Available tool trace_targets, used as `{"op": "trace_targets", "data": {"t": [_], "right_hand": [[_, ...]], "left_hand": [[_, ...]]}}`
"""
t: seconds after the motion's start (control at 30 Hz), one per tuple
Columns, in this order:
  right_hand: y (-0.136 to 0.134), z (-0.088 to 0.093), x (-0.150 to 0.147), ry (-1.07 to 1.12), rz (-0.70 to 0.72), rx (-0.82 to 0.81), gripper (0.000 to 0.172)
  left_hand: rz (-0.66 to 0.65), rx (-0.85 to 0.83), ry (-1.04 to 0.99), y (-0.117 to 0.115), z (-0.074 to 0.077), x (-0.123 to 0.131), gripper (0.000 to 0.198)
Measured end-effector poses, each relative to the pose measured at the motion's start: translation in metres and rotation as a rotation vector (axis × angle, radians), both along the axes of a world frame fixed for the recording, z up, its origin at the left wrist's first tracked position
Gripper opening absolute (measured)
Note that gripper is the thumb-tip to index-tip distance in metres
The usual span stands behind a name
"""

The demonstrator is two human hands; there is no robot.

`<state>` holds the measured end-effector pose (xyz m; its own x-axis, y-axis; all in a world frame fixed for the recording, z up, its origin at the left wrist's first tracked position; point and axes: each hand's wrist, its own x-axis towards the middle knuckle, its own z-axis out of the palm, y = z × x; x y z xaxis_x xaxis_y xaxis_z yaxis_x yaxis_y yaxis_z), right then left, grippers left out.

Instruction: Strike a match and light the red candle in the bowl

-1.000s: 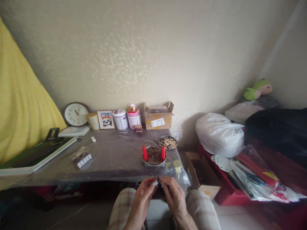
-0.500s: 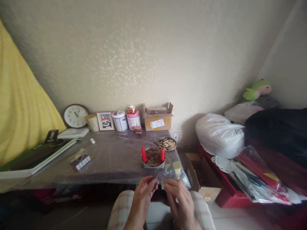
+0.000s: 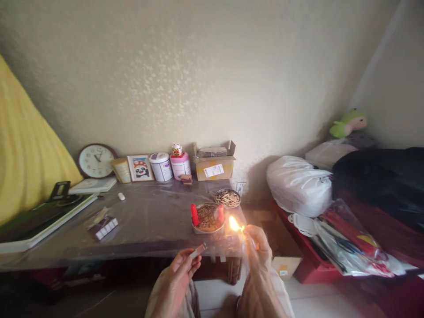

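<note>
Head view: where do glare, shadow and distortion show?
In the head view, the flame at the right hand is blown out nearly white, casting a warm glow on the nearby table edge; in the head view, the area under the table at left is deep in shadow, and the dark bundle at the right edge looks soft and stretched.
</note>
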<state>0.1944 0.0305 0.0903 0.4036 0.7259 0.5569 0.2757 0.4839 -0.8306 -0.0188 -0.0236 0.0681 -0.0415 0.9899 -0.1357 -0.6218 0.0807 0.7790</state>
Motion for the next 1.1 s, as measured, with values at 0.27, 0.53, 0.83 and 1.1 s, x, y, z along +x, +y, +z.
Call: {"op": "trace_targets", "data": {"t": [0.27, 0.53, 0.83, 1.1], "right_hand": [[0.004, 0.022, -0.002, 0.305, 0.078, -0.084, 0.025], [0.008, 0.029, -0.006, 0.373, 0.104, -0.086, 0.026], [0.017, 0.036, -0.013, 0.401, 0.186, -0.120, 0.025], [0.026, 0.038, -0.017, 0.415, 0.232, -0.110, 0.025]], "left_hand": [[-0.125, -0.058, -0.167, 0.000, -0.027, -0.021, 0.021], [-0.140, -0.067, -0.189, -0.003, -0.026, -0.021, 0.028], [-0.126, -0.086, -0.182, -0.003, -0.022, -0.020, 0.029], [-0.138, -0.083, -0.174, -0.002, -0.026, -0.021, 0.030]]}}
